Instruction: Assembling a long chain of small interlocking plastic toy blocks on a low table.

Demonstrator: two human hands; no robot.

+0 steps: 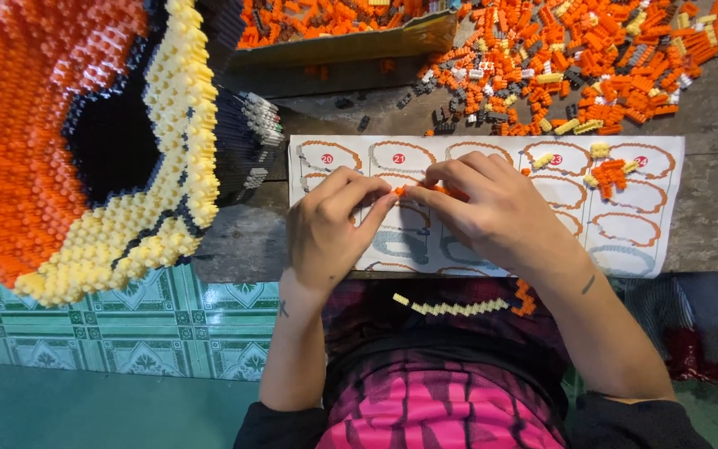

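Orange micro-brick strip, a short row of tiny pieces, is pinched between the fingertips of both hands just above a white instruction sheet on a dark, worn worktop. The left hand closes thumb and forefinger on the strip's left end; the right hand curls its fingers over the right end, hiding most of the strip.

The sheet lies flat along the worktop's near edge, a wide rectangle printed with rows of oval outlines in orange and grey, each step marked by a small red disc along the top. On its right part rests a small orange-and-cream cluster of joined bricks, with a few cream pieces just beside it.

Beyond the sheet, a loose heap of bricks, mostly orange with cream and grey mixed in, spreads across the worktop. A shallow cardboard tray holding more orange bricks sits at the far edge, left of the heap.

At the left, a large brick-built model in orange, black and cream fills the frame, close to the camera. On the person's lap lies a thin cream-and-orange brick strip against dark cloth. Green patterned floor tiles show below.
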